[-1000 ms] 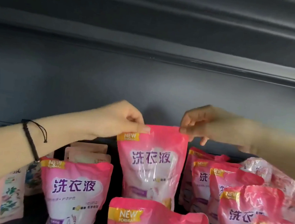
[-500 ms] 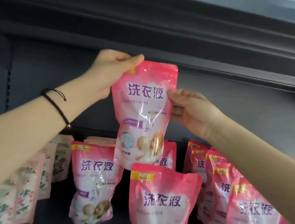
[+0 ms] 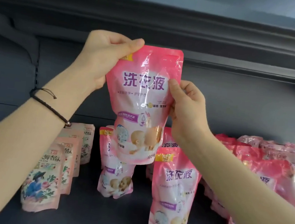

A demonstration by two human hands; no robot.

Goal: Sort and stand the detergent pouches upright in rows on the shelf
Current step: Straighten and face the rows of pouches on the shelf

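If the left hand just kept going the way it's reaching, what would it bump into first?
Probably the dark back panel of the shelf. The left hand, gripping the held pouch at its top corner, reaches up and inward; depth is unclear.

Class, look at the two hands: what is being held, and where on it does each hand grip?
A pink pouch: left hand pinches its top left corner, right hand its right edge.

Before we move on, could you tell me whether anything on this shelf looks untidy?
Yes: the pink pouches at the right lie heaped and overlapping rather than standing in rows like the floral pouches at left.
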